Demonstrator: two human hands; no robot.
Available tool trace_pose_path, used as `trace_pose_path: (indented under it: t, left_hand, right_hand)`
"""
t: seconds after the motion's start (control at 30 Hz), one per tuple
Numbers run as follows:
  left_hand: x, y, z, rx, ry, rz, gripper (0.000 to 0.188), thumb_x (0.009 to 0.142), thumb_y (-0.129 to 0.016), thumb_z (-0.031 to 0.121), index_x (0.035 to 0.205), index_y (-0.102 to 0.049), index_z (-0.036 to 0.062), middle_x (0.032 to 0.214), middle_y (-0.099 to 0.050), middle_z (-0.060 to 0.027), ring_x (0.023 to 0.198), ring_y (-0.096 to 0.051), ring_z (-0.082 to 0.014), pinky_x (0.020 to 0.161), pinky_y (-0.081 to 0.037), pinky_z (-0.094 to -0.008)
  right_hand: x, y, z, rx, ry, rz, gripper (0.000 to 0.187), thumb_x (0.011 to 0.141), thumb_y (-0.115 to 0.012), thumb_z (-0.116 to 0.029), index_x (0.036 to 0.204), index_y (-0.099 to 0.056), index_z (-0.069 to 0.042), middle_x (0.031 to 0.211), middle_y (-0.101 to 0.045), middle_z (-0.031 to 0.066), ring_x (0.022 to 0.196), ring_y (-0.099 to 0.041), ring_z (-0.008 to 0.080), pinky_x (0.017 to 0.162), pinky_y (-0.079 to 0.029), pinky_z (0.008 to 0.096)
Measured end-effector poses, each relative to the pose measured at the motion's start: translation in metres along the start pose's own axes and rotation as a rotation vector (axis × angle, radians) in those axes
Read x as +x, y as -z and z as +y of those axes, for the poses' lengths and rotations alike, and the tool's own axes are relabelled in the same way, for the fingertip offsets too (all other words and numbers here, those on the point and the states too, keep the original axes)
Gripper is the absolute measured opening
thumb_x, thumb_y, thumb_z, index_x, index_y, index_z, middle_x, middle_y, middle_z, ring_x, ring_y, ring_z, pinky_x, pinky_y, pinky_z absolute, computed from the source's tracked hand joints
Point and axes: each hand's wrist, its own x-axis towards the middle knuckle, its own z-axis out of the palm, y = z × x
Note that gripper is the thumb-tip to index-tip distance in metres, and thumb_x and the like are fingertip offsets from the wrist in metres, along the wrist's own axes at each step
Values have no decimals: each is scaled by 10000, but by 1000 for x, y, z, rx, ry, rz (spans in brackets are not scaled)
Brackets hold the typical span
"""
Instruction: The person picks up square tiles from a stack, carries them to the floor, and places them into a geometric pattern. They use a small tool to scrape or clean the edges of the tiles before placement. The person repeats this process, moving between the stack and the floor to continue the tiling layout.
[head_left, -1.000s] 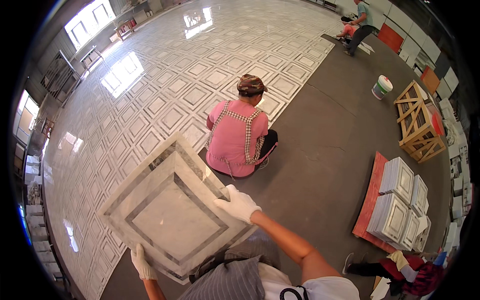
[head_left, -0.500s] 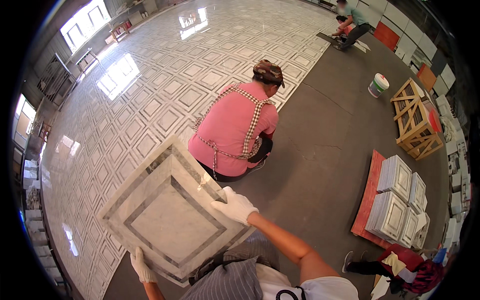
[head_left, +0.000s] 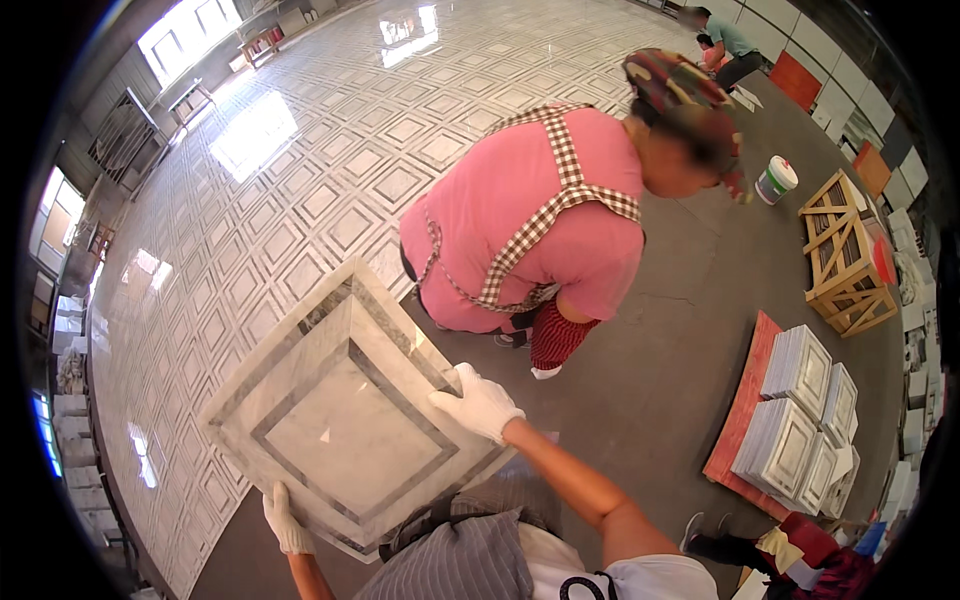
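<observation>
A large square marble tile (head_left: 355,410), pale with grey inlaid bands, is held tilted in front of me by both hands. My left hand (head_left: 286,520), in a white glove, grips its lower left edge. On the right edge, my right hand (head_left: 478,404), gloved too, has its thumb over the face; the fingers behind are hidden. Just beyond the tile, a person in a pink shirt and checked apron (head_left: 540,220) bends forward, a white-gloved hand low near the floor.
Patterned tiles (head_left: 330,150) cover the floor to the left; bare grey floor (head_left: 650,400) lies to the right. A red pallet (head_left: 738,410) bears stacked tiles (head_left: 798,362). Beyond are a wooden crate (head_left: 845,255) and a white bucket (head_left: 776,180). Another person (head_left: 790,555) is at lower right; others work far off.
The person in pink has risen from a low crouch and moved right, closer to me, still bent over. My view has shifted slightly; both hands keep their hold on the tile.
</observation>
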Motion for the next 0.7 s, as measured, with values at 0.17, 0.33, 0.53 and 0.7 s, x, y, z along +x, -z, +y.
trace_pose_path:
  t: [0.17,0.33,0.53,0.7]
  left_hand:
    - [-6,-2,-1,-8,9,31,429,942,-637,275,1254,-556,-8,1118,-630,-45,981,-598,-157,858,-484,-309]
    - [-22,-20,8,-25,35,71,408,942,-627,267,1236,-562,-9,1098,-633,-44,968,-601,-154,849,-490,-312]
    - [-26,-18,2,-43,60,116,402,937,-636,264,1227,-571,-7,1086,-640,-46,943,-617,-160,827,-505,-312]
    - [-15,2,-14,-214,177,73,367,920,-654,256,1180,-587,6,1047,-653,-53,921,-636,-170,821,-527,-331]
  right_hand:
    - [10,9,-3,5,34,-35,604,880,-585,-545,1202,-486,-44,1201,-619,278,1078,-612,444,914,-477,493]
    - [19,12,-3,-1,36,-52,595,880,-586,-547,1207,-489,-60,1143,-641,281,1031,-622,464,889,-487,508]
    - [28,12,-4,18,21,-68,594,858,-631,-530,1223,-521,-74,1124,-657,253,1050,-627,428,894,-486,476]
    - [28,17,-9,42,11,-84,575,863,-620,-527,1224,-562,-84,1121,-664,246,1065,-626,409,902,-485,462]
